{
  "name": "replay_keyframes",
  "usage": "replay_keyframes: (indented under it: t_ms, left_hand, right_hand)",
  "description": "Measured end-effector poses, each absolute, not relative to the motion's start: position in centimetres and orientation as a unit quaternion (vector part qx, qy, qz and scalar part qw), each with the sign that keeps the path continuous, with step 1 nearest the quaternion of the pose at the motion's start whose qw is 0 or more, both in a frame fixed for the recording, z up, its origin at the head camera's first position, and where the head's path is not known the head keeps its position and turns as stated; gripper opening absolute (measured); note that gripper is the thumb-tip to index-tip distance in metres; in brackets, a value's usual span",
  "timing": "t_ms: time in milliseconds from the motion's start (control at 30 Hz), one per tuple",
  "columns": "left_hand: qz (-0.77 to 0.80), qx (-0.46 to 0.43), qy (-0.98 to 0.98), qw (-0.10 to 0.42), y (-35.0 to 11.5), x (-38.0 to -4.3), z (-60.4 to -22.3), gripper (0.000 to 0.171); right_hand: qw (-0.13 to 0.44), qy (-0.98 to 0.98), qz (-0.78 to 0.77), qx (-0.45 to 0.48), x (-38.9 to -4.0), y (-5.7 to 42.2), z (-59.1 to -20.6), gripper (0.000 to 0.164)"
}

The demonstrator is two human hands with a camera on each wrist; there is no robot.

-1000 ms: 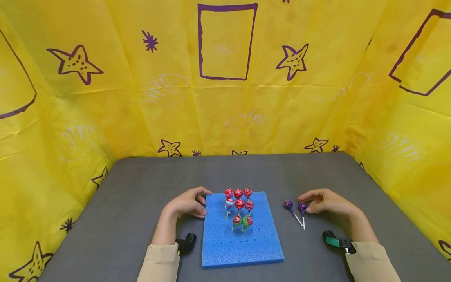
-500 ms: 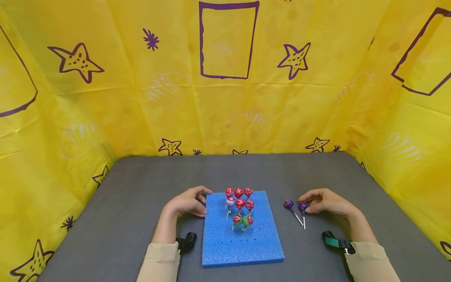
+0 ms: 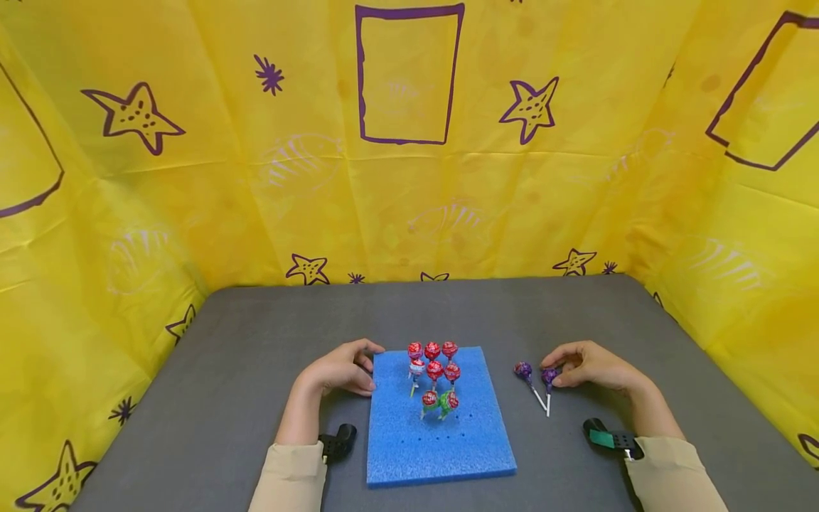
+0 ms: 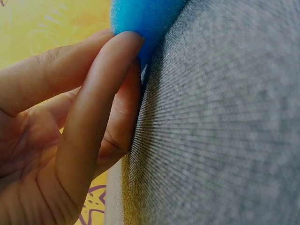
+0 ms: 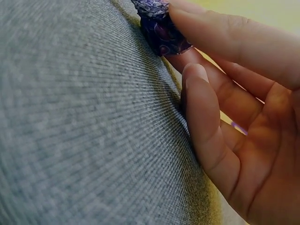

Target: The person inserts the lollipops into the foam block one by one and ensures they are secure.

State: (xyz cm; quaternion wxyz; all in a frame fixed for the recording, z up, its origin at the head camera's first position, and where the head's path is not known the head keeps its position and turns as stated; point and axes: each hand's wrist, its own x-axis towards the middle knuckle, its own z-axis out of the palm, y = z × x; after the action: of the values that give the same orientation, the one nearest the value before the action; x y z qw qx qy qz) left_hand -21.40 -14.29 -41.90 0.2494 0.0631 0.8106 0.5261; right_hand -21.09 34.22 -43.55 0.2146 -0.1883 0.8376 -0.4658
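A blue foam board (image 3: 441,455) lies flat on the table, with several red-wrapped and green-wrapped lollipops (image 3: 435,370) standing in its holes. At the board's left edge, near the far corner, my left hand (image 3: 339,370) rests its thumb and forefinger against the foam (image 4: 145,18). Two purple-wrapped lollipops lie to the right of the board. My right hand (image 3: 591,368) pinches the nearer one, a purple lollipop (image 3: 548,377), by its head between thumb and forefinger; its wrapper (image 5: 161,30) shows in the right wrist view. The other purple lollipop (image 3: 523,370) lies just left of it, stick tips close together.
Rows of small holes (image 3: 437,439) run across the near part of the board. A dark grey cloth (image 3: 256,341) covers the table. Yellow printed curtains (image 3: 409,213) enclose the back and sides. Black camera mounts (image 3: 339,441) sit on both wrists.
The stick of the pinched purple lollipop has swung slightly left, toward the other stick. Both hands stay in nearly the same place, and the board has not moved.
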Motion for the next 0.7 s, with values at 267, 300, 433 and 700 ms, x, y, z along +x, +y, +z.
replay_keyframes:
  t_ms: [267,300,433,700]
  left_hand:
    - [0.526,0.063,0.811,0.248,-14.3,-21.4,-41.9,0.059]
    - [0.526,0.063,0.811,0.248,-14.3,-21.4,-41.9,0.059]
    - [0.526,0.065,0.811,0.249,-14.3,-21.4,-41.9,0.060]
    - [0.528,0.063,0.808,0.253,-14.4,-21.4,-41.8,0.061]
  right_hand:
    - [0.221,0.830,-0.478,-0.184,-21.0,34.4,-43.4,0.036]
    - [0.221,0.829,-0.480,-0.184,-21.0,34.4,-43.3,0.036]
    - [0.214,0.829,-0.483,-0.185,-20.8,34.4,-43.0,0.035]
    - [0.179,0.839,-0.482,-0.180,-20.7,34.0,-42.3,0.035]
